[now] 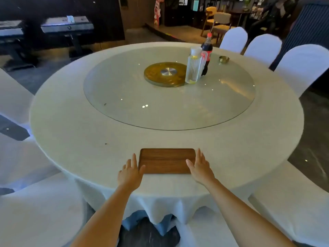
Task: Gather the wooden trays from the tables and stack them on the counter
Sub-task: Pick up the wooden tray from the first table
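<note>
A flat rectangular wooden tray [165, 160] lies on the near edge of a round table [74, 132] covered with a white cloth. My left hand [130, 172] is at the tray's left end, fingers spread, thumb touching its near left corner. At the tray's right end is my right hand [200, 166], fingers apart, its thumb over the tray's surface. Neither hand has closed on the tray.
A glass turntable [124, 97] fills the table's middle, carrying a gold disc [160, 77], a clear ribbed pitcher [193, 68], a cola bottle [206, 52] and a small metal dish [224, 59]. White-covered chairs [300, 66] ring the table. A person sits far back right.
</note>
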